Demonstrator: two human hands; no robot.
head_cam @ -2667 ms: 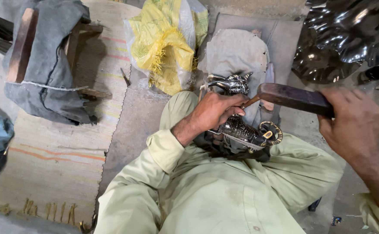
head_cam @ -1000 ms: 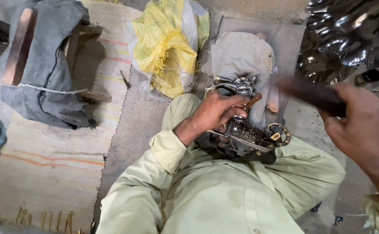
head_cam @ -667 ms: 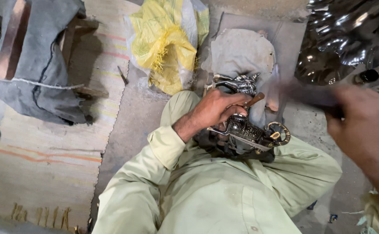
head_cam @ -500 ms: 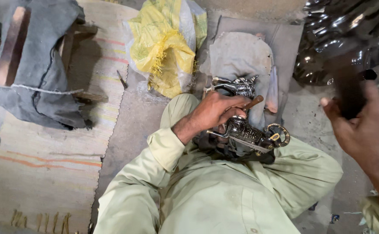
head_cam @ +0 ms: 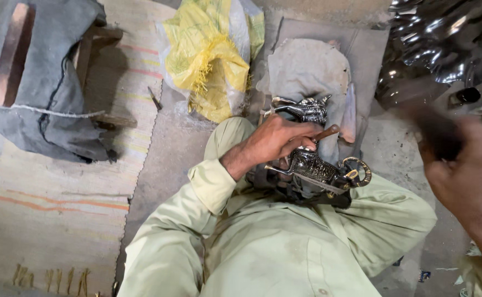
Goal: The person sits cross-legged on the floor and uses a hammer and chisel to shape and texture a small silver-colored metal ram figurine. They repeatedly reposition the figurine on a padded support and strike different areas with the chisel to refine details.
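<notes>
Fingers of the left hand [head_cam: 276,144] are curled shut around a thin wooden-handled tool [head_cam: 324,133], whose reddish end sticks out past the knuckles toward the right, and the same hand rests on a dark metal figurine [head_cam: 312,165]. That figurine, shaped like an animal with a horned head [head_cam: 307,110] at the far end and a curled brass ring [head_cam: 359,170] at the near right, lies across the person's lap on the pale green trousers [head_cam: 285,247]; its long axis runs from the head, away from the body, back and rightward toward the ring. The right hand [head_cam: 466,181] is raised off to the right, well apart from the figurine and blurred; it looks closed on a dark handle [head_cam: 436,135], though the blur hides what the handle belongs to. So the left hand is on the piece, while the right stands farther off, up and to the right of it. Beyond the knees lie a grey cloth [head_cam: 307,66] and a yellow plastic bag [head_cam: 208,55]; a low stool draped in grey fabric [head_cam: 42,93] sits at the upper left on a striped mat [head_cam: 59,198].
</notes>
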